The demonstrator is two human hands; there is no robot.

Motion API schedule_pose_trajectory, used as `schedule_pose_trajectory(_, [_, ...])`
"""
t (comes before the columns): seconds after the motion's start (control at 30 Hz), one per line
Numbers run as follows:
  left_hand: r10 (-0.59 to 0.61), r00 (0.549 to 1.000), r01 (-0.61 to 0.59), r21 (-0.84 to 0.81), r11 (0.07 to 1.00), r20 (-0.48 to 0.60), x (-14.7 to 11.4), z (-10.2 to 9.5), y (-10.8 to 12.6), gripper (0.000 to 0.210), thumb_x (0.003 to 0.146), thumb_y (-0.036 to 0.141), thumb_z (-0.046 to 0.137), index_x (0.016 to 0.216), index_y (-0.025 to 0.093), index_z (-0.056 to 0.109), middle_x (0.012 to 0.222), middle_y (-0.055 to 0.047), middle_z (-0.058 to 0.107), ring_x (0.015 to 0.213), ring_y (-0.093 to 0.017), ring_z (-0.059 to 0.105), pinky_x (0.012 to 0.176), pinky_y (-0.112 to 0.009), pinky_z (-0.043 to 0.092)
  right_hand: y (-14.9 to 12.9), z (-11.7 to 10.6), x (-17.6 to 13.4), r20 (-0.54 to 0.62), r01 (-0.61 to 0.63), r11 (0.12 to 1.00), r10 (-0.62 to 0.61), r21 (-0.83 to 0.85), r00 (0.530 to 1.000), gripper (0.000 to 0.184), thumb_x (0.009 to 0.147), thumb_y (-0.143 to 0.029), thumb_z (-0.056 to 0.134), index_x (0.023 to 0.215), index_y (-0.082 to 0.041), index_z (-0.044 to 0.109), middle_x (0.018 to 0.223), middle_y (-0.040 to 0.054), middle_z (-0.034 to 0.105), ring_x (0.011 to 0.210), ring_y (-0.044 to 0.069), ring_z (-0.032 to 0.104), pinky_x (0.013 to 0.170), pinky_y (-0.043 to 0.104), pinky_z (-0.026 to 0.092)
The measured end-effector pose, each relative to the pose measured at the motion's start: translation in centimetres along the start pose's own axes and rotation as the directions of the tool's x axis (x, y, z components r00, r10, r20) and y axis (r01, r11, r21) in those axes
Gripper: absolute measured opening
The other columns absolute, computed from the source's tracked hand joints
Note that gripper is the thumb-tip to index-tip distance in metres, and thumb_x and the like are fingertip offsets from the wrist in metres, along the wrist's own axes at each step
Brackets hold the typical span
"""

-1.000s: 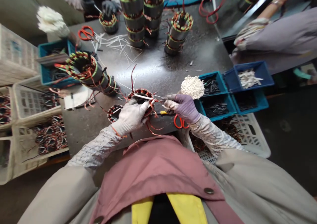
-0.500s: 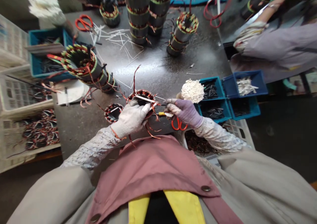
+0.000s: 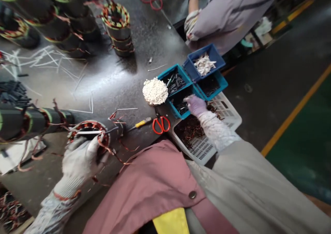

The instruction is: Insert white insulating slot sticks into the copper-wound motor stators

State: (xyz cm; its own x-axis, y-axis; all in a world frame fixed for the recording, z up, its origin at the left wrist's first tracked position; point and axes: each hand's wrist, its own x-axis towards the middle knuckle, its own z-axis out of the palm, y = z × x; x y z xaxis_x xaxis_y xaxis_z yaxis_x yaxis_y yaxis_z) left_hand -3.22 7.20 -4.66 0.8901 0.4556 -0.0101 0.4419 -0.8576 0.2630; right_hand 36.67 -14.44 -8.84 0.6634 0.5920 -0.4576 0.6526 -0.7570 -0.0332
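Note:
My left hand, in a white knitted glove, is closed around the rim of a stator with copper windings and loose lead wires. A white sleeving tube lies across the stator's opening. My right hand, in a purple glove with pale fingertips, reaches down into a blue bin of short black sleeves. Its fingertips are blurred among the sleeves, so I cannot tell whether they grip one. On the table between my hands are a yellow-handled screwdriver and red-handled scissors.
A bundle of white tubes stands beside the bins. Behind it, a darker blue bin holds white pieces. Stacked stators and loose white tubes occupy the far side. A co-worker's sleeve is at upper right; a crate sits below the bins.
My right hand has left the stator's wires and moved right into the black-sleeve bin. The screwdriver now lies on the table. My left hand stays on the stator; the view has swung right.

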Motion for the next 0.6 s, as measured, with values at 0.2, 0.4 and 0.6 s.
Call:
schedule_pose_trajectory(0.2, [-0.093,0.993,0.084,0.115,0.99,0.072,0.1,-1.3,1.5,0.05,0.078,0.043,0.058,0.125,0.024,0.057,0.085,-0.005,0.074,0.086,-0.03,0.071,0.094,-0.048,0.051,2.0,0.5,4.6,0.27,0.085,0.947,0.002,-0.31,0.963,0.032,0.093,-0.026,0.056,0.12,-0.018,0.071,0.129,0.0215,0.06,0.115,0.03,0.061,0.083,0.034,0.047])
schedule_pose_trajectory(0.4, [0.0,0.994,-0.014,0.126,0.992,0.109,0.4,-1.1,1.3,0.051,0.081,0.04,0.054,0.124,0.014,0.06,0.083,-0.009,0.074,0.082,-0.026,0.072,0.094,-0.042,0.051,0.9,0.3,4.9,0.349,0.118,0.933,0.009,-0.339,0.937,0.029,0.092,-0.021,0.058,0.117,-0.013,0.071,0.113,0.023,0.068,0.097,0.026,0.068,0.07,0.034,0.042])
schedule_pose_trajectory(0.6, [0.233,0.969,-0.237,0.035,0.971,0.083,0.3,-1.4,-0.5,0.04,0.086,0.037,0.05,0.117,0.015,0.062,0.086,-0.01,0.075,0.079,-0.023,0.071,0.089,-0.042,0.053,0.5,0.2,4.9,0.318,0.145,0.924,-0.027,-0.354,0.948,0.022,0.089,-0.019,0.064,0.107,-0.015,0.076,0.102,0.0164,0.074,0.084,0.021,0.069,0.069,0.029,0.044])
